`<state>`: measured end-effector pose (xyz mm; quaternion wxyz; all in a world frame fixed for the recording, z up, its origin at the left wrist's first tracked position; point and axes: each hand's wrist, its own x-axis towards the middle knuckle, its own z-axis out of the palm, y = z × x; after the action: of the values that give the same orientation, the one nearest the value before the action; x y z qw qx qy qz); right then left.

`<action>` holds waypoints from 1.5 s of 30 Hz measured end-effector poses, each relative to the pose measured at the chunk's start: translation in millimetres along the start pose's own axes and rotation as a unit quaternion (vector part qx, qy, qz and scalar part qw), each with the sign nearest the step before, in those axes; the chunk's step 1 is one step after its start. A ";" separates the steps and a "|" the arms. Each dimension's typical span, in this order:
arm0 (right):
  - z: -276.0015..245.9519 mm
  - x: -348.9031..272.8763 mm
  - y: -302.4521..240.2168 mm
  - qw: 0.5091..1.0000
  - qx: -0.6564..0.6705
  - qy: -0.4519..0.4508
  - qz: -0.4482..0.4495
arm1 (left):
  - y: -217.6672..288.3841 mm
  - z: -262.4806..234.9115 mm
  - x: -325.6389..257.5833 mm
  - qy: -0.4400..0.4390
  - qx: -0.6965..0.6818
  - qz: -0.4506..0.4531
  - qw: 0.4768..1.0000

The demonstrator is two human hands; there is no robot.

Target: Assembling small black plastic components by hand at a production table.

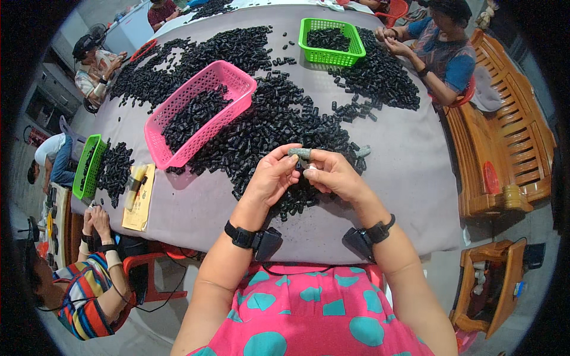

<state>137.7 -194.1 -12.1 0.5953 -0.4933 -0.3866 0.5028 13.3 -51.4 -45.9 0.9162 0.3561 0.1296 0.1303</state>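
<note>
My left hand (272, 178) and my right hand (337, 175) meet above the near side of a large heap of small black cylinders (261, 139). Between their fingertips lies a short grey-green cylinder (301, 152), pinched from both ends. Something small and white (310, 168) shows at my right fingers; its kind is unclear. Beside my right hand, a similar greyish piece (363, 151) rests on the table.
A pink basket (155, 135) with black pieces stands on the heap, left of my hands. Green baskets (336, 59) stand farther off and at the left edge. A yellow packet (142, 204) lies left. Several people sit around the cloth-covered table (409, 190). A wooden bench (496, 139) stands right.
</note>
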 end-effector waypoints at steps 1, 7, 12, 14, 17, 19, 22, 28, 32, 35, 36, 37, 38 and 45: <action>-0.7 0.1 -0.6 1.000 -0.003 0.009 0.011 | -0.2 -0.4 0.0 0.002 0.000 0.000 1.000; -0.8 0.9 -4.2 1.000 0.003 0.009 0.015 | -2.9 -3.0 4.2 -0.014 0.009 0.009 1.000; 0.7 1.0 -3.5 1.000 -0.022 0.015 0.003 | -0.9 -4.2 2.6 -0.023 0.004 0.008 1.000; -1.2 1.6 -3.7 0.999 -0.024 0.025 0.008 | -1.0 -1.2 1.9 -0.020 0.003 0.000 1.000; -0.7 0.9 -4.5 0.999 -0.026 0.034 0.008 | -1.7 0.7 1.6 -0.026 -0.001 0.007 1.000; -0.2 1.1 -3.4 0.999 -0.025 0.032 0.003 | -1.3 -0.5 1.0 -0.031 -0.008 0.006 0.999; -2.1 0.9 -0.4 1.000 -0.011 0.015 -0.001 | -1.1 -4.0 1.7 -0.044 -0.017 0.006 0.999; -3.9 0.0 -4.2 0.999 -0.008 0.022 0.024 | -1.8 -7.3 2.5 -0.073 -0.012 0.001 0.997; -4.2 0.0 -3.3 1.000 0.002 -0.018 0.000 | 1.2 -3.6 1.7 -0.070 0.006 0.008 0.997; -5.2 -0.3 -3.5 1.000 0.008 -0.028 0.004 | 2.0 -2.8 1.6 -0.067 0.013 0.012 0.998; -5.7 0.0 -3.5 0.999 0.004 -0.033 0.009 | 2.0 -3.8 1.8 -0.066 0.013 0.012 0.998; -5.4 0.3 -4.4 0.999 0.004 -0.034 0.009 | 1.8 -5.5 2.4 -0.071 0.013 0.009 0.997; -4.8 0.4 -6.4 0.999 0.004 -0.032 0.013 | 1.8 -6.8 3.0 -0.076 0.013 0.007 0.997; -4.3 -1.8 -5.0 0.999 -0.001 -0.039 0.010 | 0.6 -5.3 2.6 -0.059 0.004 0.008 0.998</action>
<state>142.6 -196.8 -8.1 0.5744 -0.4773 -0.4051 0.5274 14.0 -46.8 -49.6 0.9196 0.3682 0.0735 0.1161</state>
